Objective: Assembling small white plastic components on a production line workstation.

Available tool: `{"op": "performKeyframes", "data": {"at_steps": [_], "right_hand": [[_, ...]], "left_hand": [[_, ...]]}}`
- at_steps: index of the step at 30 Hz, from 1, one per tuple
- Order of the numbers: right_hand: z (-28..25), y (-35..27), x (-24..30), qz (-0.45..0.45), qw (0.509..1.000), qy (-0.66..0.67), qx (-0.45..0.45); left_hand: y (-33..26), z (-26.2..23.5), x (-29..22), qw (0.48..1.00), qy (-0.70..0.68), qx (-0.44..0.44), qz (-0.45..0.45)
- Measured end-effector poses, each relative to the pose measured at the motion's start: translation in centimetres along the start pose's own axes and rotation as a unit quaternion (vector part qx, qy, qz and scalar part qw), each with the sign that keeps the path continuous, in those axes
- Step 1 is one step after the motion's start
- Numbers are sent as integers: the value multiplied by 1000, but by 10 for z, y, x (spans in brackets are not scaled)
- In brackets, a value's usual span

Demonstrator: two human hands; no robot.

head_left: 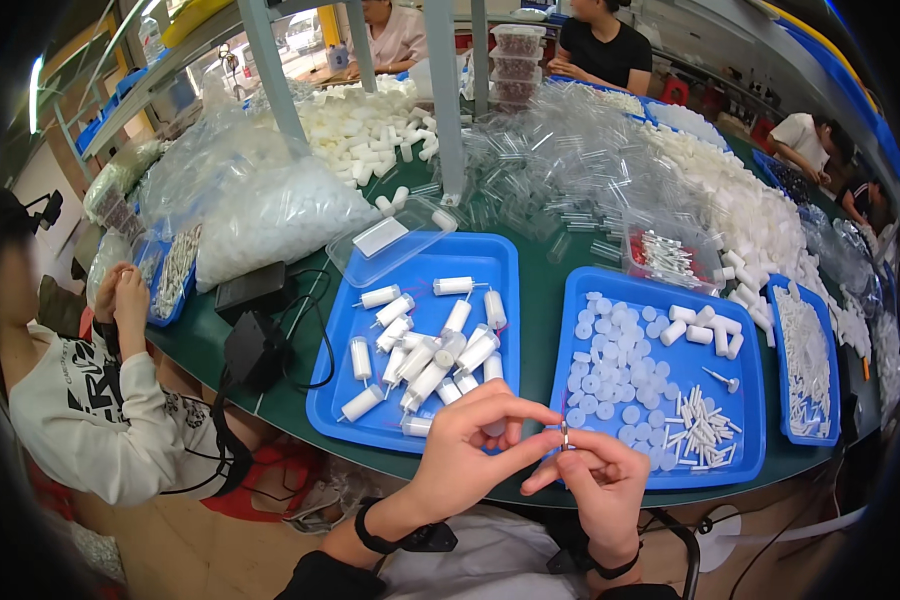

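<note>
— Left hand [475, 440], head view: condition?
— Thumb and forefinger bent together at a small metallic part [565, 434]. Whether they grip it or only touch it, I cannot tell.
— Right hand [602, 485]?
— Grasping that part between thumb and fingers, the fingertips of the two hands meeting around it. Black wristband on each wrist.
— Location of the part?
— Raised at the near edge of the right tray [745, 412], toward its left corner.
— Contents of that tray?
— Translucent discs [620, 345] at left, short white cylinders [698, 325] at the far right, thin pins [705, 435] at the near right. One screw-like piece [722, 380] lies between the cylinders and the pins.
— Left tray [492, 262]?
— White capped tubes [428, 385], lying at mixed angles, some overlapping. A clear lid [425, 240] rests across its far left corner.
— Surroundings?
— Green table [540, 300] beneath. Beyond the right tray, a clear box [705, 285] of red and silvery pieces; farther, a heap of clear tubing [570, 150]. A stuffed plastic bag [270, 220] stands far left. At the left side sits a co-worker [80, 420] in a white top, hands together.
</note>
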State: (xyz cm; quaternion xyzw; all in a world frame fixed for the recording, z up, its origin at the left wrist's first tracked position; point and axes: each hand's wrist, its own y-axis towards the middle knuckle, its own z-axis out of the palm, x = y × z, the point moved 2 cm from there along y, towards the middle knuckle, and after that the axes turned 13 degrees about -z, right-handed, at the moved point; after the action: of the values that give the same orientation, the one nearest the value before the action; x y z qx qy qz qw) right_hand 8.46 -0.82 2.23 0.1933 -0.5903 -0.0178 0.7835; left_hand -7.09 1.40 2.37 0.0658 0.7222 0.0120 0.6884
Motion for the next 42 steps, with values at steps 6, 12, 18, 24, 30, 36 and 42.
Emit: {"op": "performKeyframes", "data": {"at_steps": [6,12,18,24,30,36,42], "right_hand": [[-1,-5,-2,-2,1000,-1,8],[-2,-5,-4,-1,1000,21,-12],[-2,-3,-8,11,1000,23,-17],[3,-2,-13,-1,1000,14,-27],[2,-3,-18,-7,994,-76,-74],[6,-8,-12,-17,993,49,-105],[2,-8,-9,-30,989,-5,-145]], "left_hand": [[-1,3,1,999,-45,19,-23],[-2,4,1,998,-38,33,-40],[4,3,6,992,-107,57,-41],[1,0,9,981,-156,79,-85],[-4,5,7,940,-277,150,-129],[-9,4,5,978,-139,123,-95],[-5,-5,17,982,-152,74,-90]]}}
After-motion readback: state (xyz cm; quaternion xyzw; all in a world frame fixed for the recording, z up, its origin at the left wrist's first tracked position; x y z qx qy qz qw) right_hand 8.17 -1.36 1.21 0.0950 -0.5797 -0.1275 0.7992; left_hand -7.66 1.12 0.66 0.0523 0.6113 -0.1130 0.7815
